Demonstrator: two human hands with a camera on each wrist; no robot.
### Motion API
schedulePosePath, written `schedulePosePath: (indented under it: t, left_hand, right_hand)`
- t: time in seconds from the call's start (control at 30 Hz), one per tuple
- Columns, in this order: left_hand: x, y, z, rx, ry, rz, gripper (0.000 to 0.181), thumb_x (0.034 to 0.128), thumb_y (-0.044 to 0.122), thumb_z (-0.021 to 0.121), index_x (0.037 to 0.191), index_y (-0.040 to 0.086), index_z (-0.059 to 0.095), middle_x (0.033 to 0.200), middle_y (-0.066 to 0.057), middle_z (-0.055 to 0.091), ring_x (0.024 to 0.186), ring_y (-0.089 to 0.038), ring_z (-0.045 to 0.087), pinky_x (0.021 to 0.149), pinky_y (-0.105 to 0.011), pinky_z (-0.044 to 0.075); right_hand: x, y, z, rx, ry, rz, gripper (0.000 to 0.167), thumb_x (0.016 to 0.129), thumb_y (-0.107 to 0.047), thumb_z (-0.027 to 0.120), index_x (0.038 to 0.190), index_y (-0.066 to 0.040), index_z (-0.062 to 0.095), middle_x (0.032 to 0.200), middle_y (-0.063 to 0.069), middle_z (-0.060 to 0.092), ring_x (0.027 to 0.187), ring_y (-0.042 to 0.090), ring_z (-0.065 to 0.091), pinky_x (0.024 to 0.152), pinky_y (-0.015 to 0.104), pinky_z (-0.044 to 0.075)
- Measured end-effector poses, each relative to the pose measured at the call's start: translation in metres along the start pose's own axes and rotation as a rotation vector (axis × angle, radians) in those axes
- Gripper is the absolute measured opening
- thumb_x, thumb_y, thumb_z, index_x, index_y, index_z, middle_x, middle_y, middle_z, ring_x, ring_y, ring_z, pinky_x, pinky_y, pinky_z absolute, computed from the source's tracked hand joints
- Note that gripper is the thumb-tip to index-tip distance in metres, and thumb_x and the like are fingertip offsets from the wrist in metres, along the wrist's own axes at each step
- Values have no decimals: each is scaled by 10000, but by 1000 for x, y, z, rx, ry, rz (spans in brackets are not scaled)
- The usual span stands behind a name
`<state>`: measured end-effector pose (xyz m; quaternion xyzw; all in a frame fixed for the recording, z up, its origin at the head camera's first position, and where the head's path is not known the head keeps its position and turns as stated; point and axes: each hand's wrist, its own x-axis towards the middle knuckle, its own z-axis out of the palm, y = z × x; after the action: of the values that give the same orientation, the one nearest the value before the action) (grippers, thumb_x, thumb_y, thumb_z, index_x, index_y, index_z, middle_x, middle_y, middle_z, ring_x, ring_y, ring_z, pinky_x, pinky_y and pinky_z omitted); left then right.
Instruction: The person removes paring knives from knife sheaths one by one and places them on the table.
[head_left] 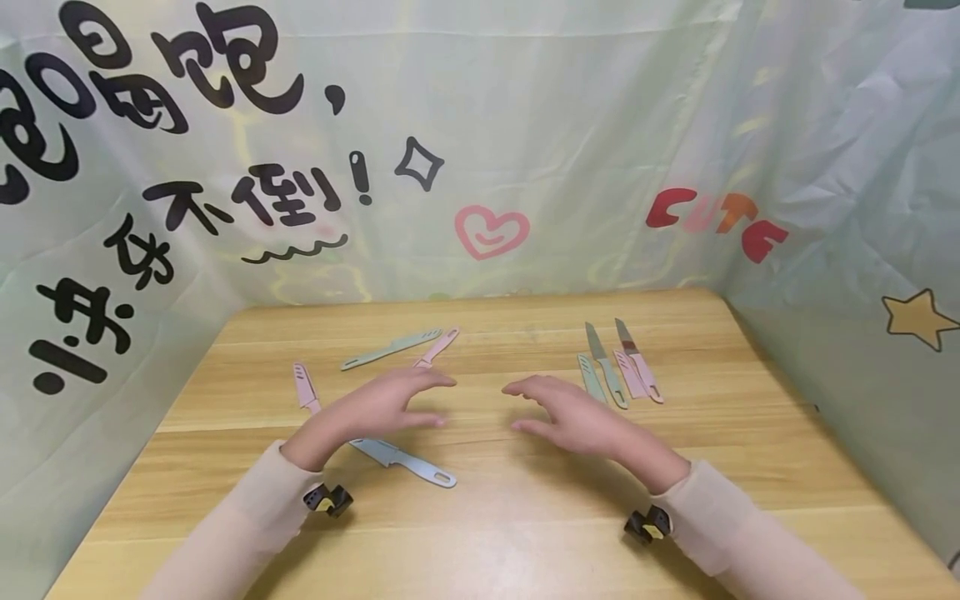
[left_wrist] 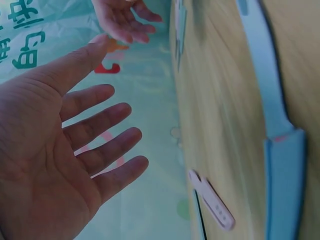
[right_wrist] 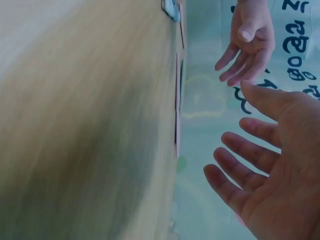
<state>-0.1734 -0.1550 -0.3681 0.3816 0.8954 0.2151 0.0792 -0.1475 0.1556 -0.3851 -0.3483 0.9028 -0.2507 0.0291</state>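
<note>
My left hand (head_left: 386,404) hovers over the table with its fingers extended and nothing in it. Beneath it lies a blue knife in its sheath (head_left: 408,462), which also shows large in the left wrist view as a blue knife (left_wrist: 270,75). Around that hand are a green sheathed knife (head_left: 390,348), a pink knife (head_left: 438,346) partly hidden by the hand, and another pink one (head_left: 305,390). My right hand (head_left: 573,414), also empty with relaxed fingers, is nearest to a green sheath (head_left: 591,379). Beside it lie a bare green-handled knife (head_left: 609,371), a pink sheath (head_left: 628,372) and a bare pink-handled knife (head_left: 642,367).
The wooden table (head_left: 525,517) ends at a pale printed curtain (head_left: 570,150) behind and at both sides. Both bare blades point toward the back edge. A small dark camera sits on each wrist, the left camera (head_left: 327,500) and the right camera (head_left: 647,525).
</note>
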Motion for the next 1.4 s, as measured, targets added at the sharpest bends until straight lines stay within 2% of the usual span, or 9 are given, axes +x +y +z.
schedulePosePath:
  t: [0.33,0.7,0.9,1.23,1.4]
  left_hand:
    - [-23,-10,7,-34,-67,-54,570,911,370,699,1402,135,528,1404,-40,531,1306,-237,470,1084,-454,417]
    - [-45,-21,18,-20,-75,-54,622,867,443,721,1385,147,544,1383,-35,548,1270,-233,502,1069,-450,434]
    - [-53,-26,22,-29,-71,-51,609,862,416,734,1376,145,550,1373,-30,555,1253,-228,518,1061,-444,445]
    - [-62,-33,24,-8,-67,-45,609,848,411,745,1358,127,569,1348,-45,571,1249,-252,518,1069,-462,434]
    - [-66,-36,25,-3,-87,-38,564,862,391,733,1336,117,596,1350,-73,568,1243,-281,520,1058,-487,440]
  right_hand:
    - [7,-16,15,0,-66,-11,544,935,-375,661,1397,-124,519,1384,25,549,1274,213,494,1092,413,412]
    - [17,-30,32,-26,-121,-51,546,938,-380,659,1396,-117,520,1378,22,552,1256,193,511,1085,376,425]
    - [20,-37,41,-48,-162,-51,552,941,-405,645,1398,-124,517,1376,23,553,1266,197,506,1093,385,418]
    - [28,-51,57,-33,-169,-34,567,926,-434,653,1387,-129,528,1356,24,572,1247,174,526,1085,360,425]
    - [32,-56,64,-39,-160,-28,570,906,-398,692,1377,-119,533,1332,38,587,1226,181,542,1065,366,448]
